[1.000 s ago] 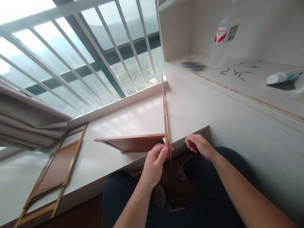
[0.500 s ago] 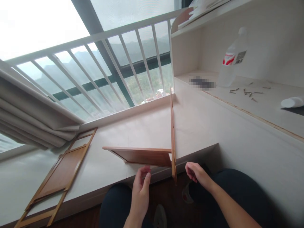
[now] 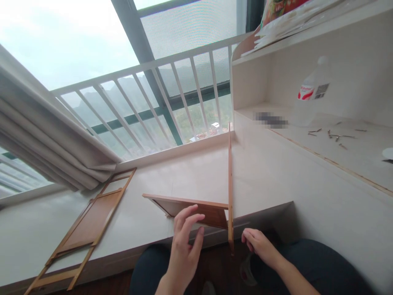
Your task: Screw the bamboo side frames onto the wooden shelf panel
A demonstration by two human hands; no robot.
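In the head view, the left hand (image 3: 184, 250) is held open with fingers spread just before the wooden shelf board (image 3: 190, 207), gripping nothing, while the right hand (image 3: 258, 246) is loosely curled, its contents indiscernible. On the sill (image 3: 270, 180), the board butts against the upright side panel (image 3: 230, 188); both are judged light, stiff and thin, best gripped by their edges near the joint.

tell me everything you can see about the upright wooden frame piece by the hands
The upright wooden frame piece is a thin, orange-brown, wood-look panel seen edge-on, standing on edge on the pale windowsill. Its near end overhangs the sill's front edge. A horizontal panel of the same colour meets its left face at about a right angle. The left hand hovers open by that panel; the right hand is curled just right of the frame's lower end, apparently not touching.
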